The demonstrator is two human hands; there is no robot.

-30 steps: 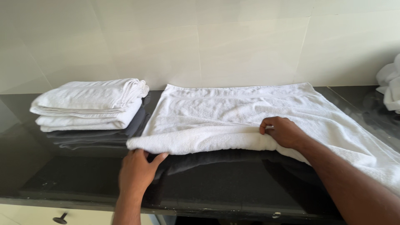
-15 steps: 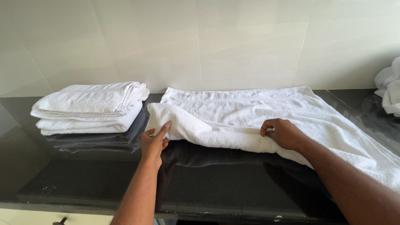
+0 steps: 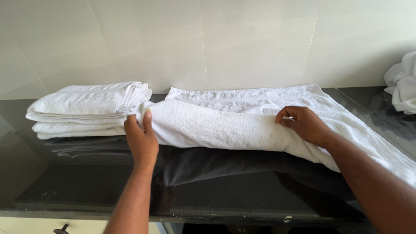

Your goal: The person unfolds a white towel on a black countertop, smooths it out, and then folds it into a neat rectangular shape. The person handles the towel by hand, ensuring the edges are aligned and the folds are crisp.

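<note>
White terry towel (image 3: 225,125) lies lengthwise across mid-frame — your left hand (image 3: 141,141) and right hand (image 3: 305,125) fingers pinch its folded edge.

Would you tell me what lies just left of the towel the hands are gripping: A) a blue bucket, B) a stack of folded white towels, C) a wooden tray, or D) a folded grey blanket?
B: a stack of folded white towels sits on the black counter beside the left hand, which grips the towel.
</note>
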